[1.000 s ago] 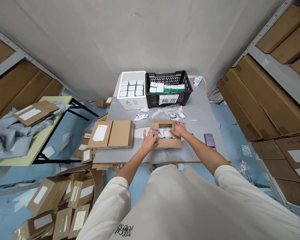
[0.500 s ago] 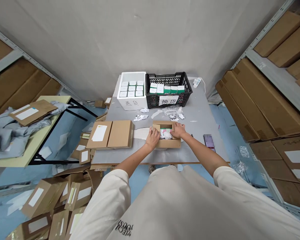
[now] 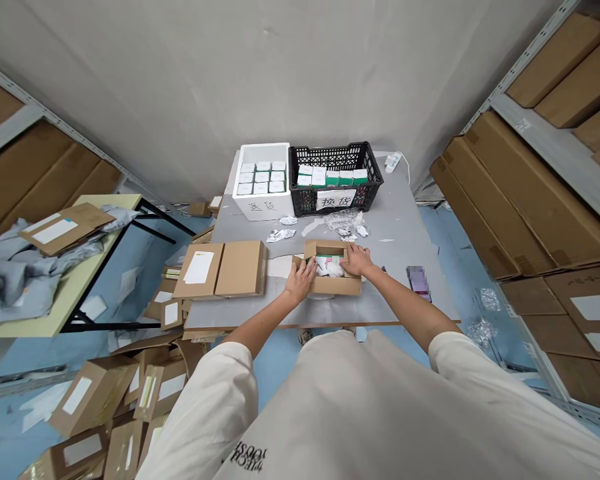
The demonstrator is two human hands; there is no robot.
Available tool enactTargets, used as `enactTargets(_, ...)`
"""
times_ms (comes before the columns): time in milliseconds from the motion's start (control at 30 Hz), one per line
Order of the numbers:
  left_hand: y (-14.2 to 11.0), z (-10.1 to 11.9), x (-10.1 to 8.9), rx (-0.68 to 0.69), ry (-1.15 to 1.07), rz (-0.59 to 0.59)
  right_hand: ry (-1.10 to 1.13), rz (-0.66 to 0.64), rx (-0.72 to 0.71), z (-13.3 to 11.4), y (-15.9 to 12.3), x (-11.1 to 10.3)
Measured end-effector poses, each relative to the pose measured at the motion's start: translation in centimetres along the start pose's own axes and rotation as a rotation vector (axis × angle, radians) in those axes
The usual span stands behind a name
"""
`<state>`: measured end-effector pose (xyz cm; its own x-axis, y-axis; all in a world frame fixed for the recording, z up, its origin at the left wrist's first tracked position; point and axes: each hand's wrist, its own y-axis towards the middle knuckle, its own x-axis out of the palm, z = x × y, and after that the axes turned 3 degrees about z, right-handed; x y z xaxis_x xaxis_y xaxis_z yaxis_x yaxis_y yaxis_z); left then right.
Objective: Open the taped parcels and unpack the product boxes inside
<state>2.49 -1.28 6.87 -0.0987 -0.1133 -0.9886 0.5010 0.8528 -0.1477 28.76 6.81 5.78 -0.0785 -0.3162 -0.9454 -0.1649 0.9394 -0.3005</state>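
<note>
A small open cardboard box (image 3: 336,285) sits on the grey table (image 3: 400,227) in front of me, with white packing paper and a green-and-white packet inside. My left hand (image 3: 300,280) grips the box's left flap, fingers curled over its edge. My right hand (image 3: 357,260) rests on the box's right flap, fingers bent over the rim.
Two closed brown cartons (image 3: 223,269) lie to the left of the box. At the back stand a white foam box (image 3: 261,180) and a black crate (image 3: 335,177), both holding small green-and-white boxes. Foil scraps (image 3: 281,234) litter the table. Cartons are piled on the floor (image 3: 105,407); shelves flank both sides.
My left hand has shifted a little to the left and pulled the box's left flap outward. The right hand stays on the right flap.
</note>
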Motion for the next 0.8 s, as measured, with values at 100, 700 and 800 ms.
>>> enactTargets(100,-0.6,0.1,-0.4,-0.066,-0.021,0.022,0.011,0.008,-0.008,0.1,-0.2,0.1)
enactTargets(700,4.0,-3.3,-1.5,-0.2,-0.078,-0.236,0.095,0.015,0.026,0.2,-1.2,-0.6)
enactTargets(800,6.2,-4.5,-1.4,-0.169,-0.134,-0.368,0.196,0.02,0.022,0.7,-1.7,-1.1)
